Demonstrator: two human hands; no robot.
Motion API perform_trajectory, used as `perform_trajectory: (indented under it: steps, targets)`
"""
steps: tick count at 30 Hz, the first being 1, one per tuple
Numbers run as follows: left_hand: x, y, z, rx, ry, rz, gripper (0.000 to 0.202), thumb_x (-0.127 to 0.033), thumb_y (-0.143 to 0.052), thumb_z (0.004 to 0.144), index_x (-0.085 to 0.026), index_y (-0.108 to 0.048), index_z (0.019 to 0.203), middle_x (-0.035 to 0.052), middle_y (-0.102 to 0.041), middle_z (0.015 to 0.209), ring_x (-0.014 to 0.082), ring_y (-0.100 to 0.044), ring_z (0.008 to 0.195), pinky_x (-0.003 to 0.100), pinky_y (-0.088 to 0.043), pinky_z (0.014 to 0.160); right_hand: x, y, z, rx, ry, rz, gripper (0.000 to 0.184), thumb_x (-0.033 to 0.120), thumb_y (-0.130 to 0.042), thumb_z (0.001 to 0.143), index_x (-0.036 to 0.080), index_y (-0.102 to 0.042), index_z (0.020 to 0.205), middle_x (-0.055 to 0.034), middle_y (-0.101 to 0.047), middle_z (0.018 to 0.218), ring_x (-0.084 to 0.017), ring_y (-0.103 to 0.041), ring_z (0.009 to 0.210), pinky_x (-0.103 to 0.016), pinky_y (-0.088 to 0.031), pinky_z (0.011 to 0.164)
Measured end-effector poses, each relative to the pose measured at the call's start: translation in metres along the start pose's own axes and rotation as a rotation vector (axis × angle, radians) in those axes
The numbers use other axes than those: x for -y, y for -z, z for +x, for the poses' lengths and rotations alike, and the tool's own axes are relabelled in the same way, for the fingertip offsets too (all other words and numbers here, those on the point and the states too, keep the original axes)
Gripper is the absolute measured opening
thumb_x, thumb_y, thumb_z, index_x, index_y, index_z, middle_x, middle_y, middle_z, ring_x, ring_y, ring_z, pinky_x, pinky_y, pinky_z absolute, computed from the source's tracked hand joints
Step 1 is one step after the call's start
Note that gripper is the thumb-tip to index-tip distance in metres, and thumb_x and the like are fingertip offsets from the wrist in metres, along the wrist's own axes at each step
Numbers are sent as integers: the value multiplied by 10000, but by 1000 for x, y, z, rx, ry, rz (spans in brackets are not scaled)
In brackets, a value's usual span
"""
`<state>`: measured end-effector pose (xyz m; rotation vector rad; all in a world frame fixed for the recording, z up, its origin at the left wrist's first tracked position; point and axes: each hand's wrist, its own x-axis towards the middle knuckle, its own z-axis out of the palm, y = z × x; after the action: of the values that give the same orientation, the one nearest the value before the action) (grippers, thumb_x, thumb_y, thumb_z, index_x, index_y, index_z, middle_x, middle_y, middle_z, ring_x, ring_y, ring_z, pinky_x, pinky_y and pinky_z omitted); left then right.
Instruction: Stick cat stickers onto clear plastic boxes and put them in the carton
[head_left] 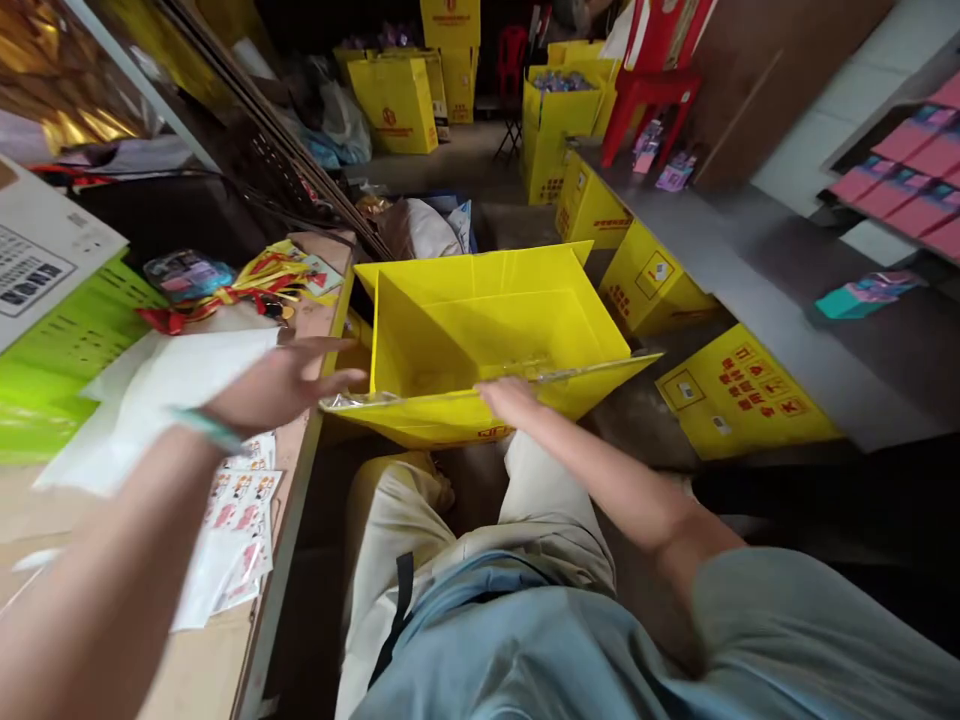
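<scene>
At far left, a white carton (52, 245) sits on a bright green crate (67, 340). The left surface (217, 670) carries white paper (195, 375), red and yellow ribbons (251, 290) and sticker sheets (244, 500). The left hand (289, 380) is over this surface's edge, fingers apart; contact with the open box beside it cannot be determined.

Toward the back of the room, yellow cartons (394, 105) stand on the floor (491, 215). The open yellow box (480, 275) is at centre, between the two surfaces and before the person's knees. The right hand (510, 400) is clamped on its near flap. Beyond stands a filled carton (555, 135). A red stool (649, 95) rests on the dark right surface (750, 250); lettered boxes (750, 400) stand beneath. A small teal-ended pack (855, 297) lies on top. Pink boxes (915, 180) line the far right.
</scene>
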<state>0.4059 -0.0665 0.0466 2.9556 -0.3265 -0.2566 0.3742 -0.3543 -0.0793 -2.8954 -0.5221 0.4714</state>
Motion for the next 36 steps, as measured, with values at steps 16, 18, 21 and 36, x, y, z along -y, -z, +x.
perform_trajectory:
  steps: [16,18,21,36]
  targets:
    - [-97,-164,7,293,-160,20,652,-329,-538,818,-242,-366,1441,103,-235,1574,335,-30,1474,551,-125,1156,57,-82,-115,437,193,105,280,121,-484,832,127,-683,1029,-150,-739,936,-272,-707,879,-339,-529,702]
    - [-81,-142,21,-86,30,28,747,-352,-482,850,-195,-164,1508,121,-12,1609,362,154,1451,626,-31,1136,55,-91,-109,454,204,102,288,133,-490,829,118,-676,1048,-161,-736,932,-285,-709,873,-353,-532,686]
    - [-55,-109,60,-385,156,68,886,-405,-528,817,-197,-25,1516,140,38,1604,390,159,1443,656,-33,1117,51,-110,-106,457,220,108,304,202,-498,851,135,-647,1108,-162,-726,978,-292,-702,901,-386,-535,718]
    - [-121,-59,195,-228,-224,223,298,-367,-434,883,-210,-678,952,101,-701,1051,252,-616,1029,317,-444,772,32,-101,-116,197,42,191,338,165,-471,877,202,-586,1193,-136,-672,1123,-281,-629,1030,-386,-486,844]
